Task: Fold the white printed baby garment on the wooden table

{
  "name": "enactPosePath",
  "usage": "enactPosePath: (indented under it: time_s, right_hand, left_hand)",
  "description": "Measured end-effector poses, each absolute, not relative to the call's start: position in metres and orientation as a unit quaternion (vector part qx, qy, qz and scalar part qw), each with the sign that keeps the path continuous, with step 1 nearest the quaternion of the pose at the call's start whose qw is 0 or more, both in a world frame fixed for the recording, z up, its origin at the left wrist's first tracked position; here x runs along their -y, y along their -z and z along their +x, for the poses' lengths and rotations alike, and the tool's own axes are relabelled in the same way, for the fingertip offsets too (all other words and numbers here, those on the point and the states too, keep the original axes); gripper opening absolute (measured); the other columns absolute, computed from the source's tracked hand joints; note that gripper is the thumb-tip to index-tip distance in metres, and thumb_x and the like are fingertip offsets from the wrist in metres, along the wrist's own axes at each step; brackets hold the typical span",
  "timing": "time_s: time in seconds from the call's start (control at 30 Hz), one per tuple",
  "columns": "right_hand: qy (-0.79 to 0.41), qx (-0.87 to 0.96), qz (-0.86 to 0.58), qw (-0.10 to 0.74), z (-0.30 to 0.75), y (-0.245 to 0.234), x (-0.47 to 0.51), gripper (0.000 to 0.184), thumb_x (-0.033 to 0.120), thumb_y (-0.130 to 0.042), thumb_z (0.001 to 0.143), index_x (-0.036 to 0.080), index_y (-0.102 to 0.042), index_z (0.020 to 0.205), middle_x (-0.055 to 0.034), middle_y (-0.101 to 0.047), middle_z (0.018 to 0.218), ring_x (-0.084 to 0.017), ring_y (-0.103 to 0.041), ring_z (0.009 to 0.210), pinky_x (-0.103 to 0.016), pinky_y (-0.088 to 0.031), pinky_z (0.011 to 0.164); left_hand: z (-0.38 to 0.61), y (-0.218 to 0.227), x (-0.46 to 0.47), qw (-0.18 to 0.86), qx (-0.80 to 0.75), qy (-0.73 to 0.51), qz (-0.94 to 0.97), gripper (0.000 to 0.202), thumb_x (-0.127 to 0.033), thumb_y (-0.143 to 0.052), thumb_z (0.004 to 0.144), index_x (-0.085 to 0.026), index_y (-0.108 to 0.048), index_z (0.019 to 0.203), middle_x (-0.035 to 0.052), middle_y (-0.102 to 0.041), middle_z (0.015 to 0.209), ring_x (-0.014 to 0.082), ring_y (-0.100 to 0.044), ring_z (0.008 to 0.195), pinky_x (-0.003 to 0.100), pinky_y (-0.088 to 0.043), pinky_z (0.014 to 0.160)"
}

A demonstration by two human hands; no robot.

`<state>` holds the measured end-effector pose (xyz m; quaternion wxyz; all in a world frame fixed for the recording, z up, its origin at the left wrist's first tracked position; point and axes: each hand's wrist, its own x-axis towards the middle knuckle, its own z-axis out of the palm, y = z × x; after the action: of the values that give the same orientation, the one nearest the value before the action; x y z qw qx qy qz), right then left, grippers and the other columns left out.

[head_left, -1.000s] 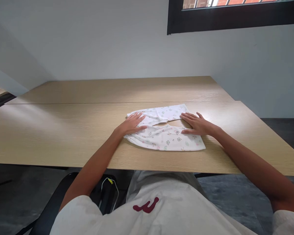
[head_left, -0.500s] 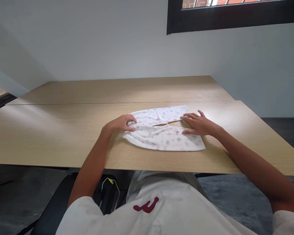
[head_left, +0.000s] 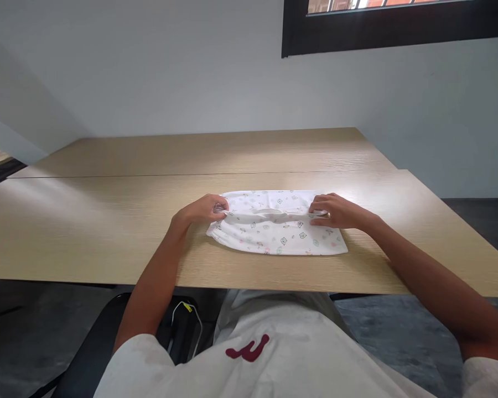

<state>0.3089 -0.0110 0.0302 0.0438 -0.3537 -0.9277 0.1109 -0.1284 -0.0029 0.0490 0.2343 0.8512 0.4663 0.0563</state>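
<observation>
A small white garment (head_left: 276, 229) with tiny coloured prints lies on the wooden table (head_left: 108, 221), near its front edge. My left hand (head_left: 201, 209) is closed in a pinch on the garment's left end. My right hand (head_left: 336, 211) is closed on its right end. Between them, the far half of the cloth is raised and drawn toward me over the near half.
The table is made of two light wooden tops joined along a seam (head_left: 149, 175), against a grey wall. A black-framed window (head_left: 398, 27) sits at the upper right. A black chair (head_left: 108, 337) and a cable (head_left: 186, 309) show under the table edge.
Both hands went from lying flat on the garment to pinching its ends. The far half of the cloth has been lifted and pulled toward me, closing the gap in its middle.
</observation>
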Motion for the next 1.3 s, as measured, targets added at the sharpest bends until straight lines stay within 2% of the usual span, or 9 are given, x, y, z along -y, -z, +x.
enactPosePath:
  time_s: [0.2,0.4,0.5,0.67,0.8,0.9,1.07,1.17,1.3]
  right_hand:
    - [-0.157,0.923,-0.349,0.042,0.305,-0.0326,0.0134,0.038,0.055,-0.045,0.096,0.022,-0.063,0.092,-0.0083,-0.065,0.093,-0.019,-0.056,0.073,-0.035,-0.043,0.067]
    - [-0.154,0.919,-0.36,0.035,0.3041,-0.0303,0.012,0.031,0.047,-0.044,0.096,0.021,-0.059,0.088,-0.0072,-0.064,0.085,-0.019,-0.054,0.071,-0.034,-0.039,0.064]
    - [-0.145,0.919,-0.366,0.025,0.3039,-0.0303,0.0124,0.025,0.041,-0.045,0.093,0.021,-0.058,0.085,-0.0059,-0.063,0.08,-0.019,-0.053,0.068,-0.033,-0.037,0.062]
    - [-0.154,0.911,-0.383,0.017,0.3047,-0.0329,0.0146,0.012,0.032,-0.054,0.083,0.021,-0.053,0.077,-0.0035,-0.061,0.075,-0.016,-0.05,0.063,-0.03,-0.034,0.058]
    - [-0.169,0.91,-0.376,0.049,0.3075,-0.0323,0.014,0.009,0.025,-0.057,0.077,0.021,-0.05,0.079,-0.0051,-0.062,0.086,-0.016,-0.05,0.066,-0.029,-0.035,0.059]
    - [-0.171,0.909,-0.375,0.062,0.3089,-0.0307,0.0132,0.01,0.022,-0.057,0.078,0.02,-0.05,0.084,-0.0065,-0.062,0.092,-0.015,-0.049,0.068,-0.028,-0.035,0.059]
    - [-0.144,0.901,-0.402,0.077,0.307,-0.0329,0.0152,0.012,0.018,-0.054,0.077,0.022,-0.042,0.078,-0.0014,-0.054,0.073,-0.014,-0.041,0.06,-0.027,-0.026,0.055]
    - [-0.118,0.896,-0.413,0.111,0.3072,-0.0366,0.0162,0.013,0.017,-0.051,0.076,0.022,-0.039,0.077,0.0014,-0.047,0.064,-0.013,-0.036,0.056,-0.027,-0.024,0.054]
    - [-0.103,0.876,-0.435,0.183,0.3118,-0.0389,0.0146,0.008,0.019,-0.048,0.076,0.022,-0.046,0.083,0.0033,-0.047,0.06,-0.012,-0.035,0.051,-0.026,-0.027,0.052]
  left_hand:
    - [-0.1293,-0.0509,0.0039,0.224,-0.474,-0.037,0.85,0.021,-0.037,-0.055,0.077,-0.022,-0.066,0.087,0.0008,-0.063,0.081,0.0183,-0.055,0.074,0.029,-0.039,0.068]
    - [-0.1285,-0.0447,0.0003,0.229,-0.454,-0.033,0.86,0.027,-0.043,-0.064,0.073,-0.02,-0.064,0.087,0.0033,-0.064,0.091,0.02,-0.057,0.084,0.028,-0.041,0.072]
    - [-0.1287,-0.0438,-0.0003,0.24,-0.447,-0.031,0.861,0.026,-0.045,-0.061,0.076,-0.02,-0.063,0.084,0.0028,-0.063,0.086,0.0193,-0.056,0.081,0.028,-0.04,0.07]
    - [-0.1255,-0.0484,0.004,0.257,-0.434,-0.035,0.862,0.016,-0.036,-0.058,0.076,-0.02,-0.056,0.076,0.0004,-0.055,0.075,0.0161,-0.049,0.071,0.027,-0.036,0.065]
    - [-0.1233,-0.0501,0.0067,0.275,-0.428,-0.046,0.86,0.009,-0.027,-0.055,0.075,-0.019,-0.055,0.079,-0.0001,-0.051,0.076,0.0145,-0.044,0.068,0.027,-0.032,0.061]
    - [-0.1231,-0.05,0.0074,0.284,-0.427,-0.041,0.857,0.012,-0.024,-0.052,0.074,-0.019,-0.058,0.083,-0.0004,-0.05,0.076,0.0142,-0.043,0.068,0.026,-0.03,0.059]
    - [-0.1219,-0.0518,0.0082,0.271,-0.434,-0.064,0.857,0.016,-0.023,-0.052,0.075,-0.018,-0.062,0.086,-0.0001,-0.053,0.077,0.0134,-0.043,0.067,0.025,-0.031,0.058]
    - [-0.1211,-0.0526,0.0078,0.253,-0.443,-0.104,0.854,0.017,-0.026,-0.05,0.08,-0.018,-0.062,0.088,0.0005,-0.057,0.08,0.0135,-0.046,0.069,0.024,-0.034,0.059]
    - [-0.1206,-0.0525,0.0065,0.212,-0.461,-0.153,0.848,0.021,-0.03,-0.045,0.088,-0.018,-0.062,0.094,-0.0006,-0.06,0.079,0.0129,-0.048,0.067,0.023,-0.036,0.061]
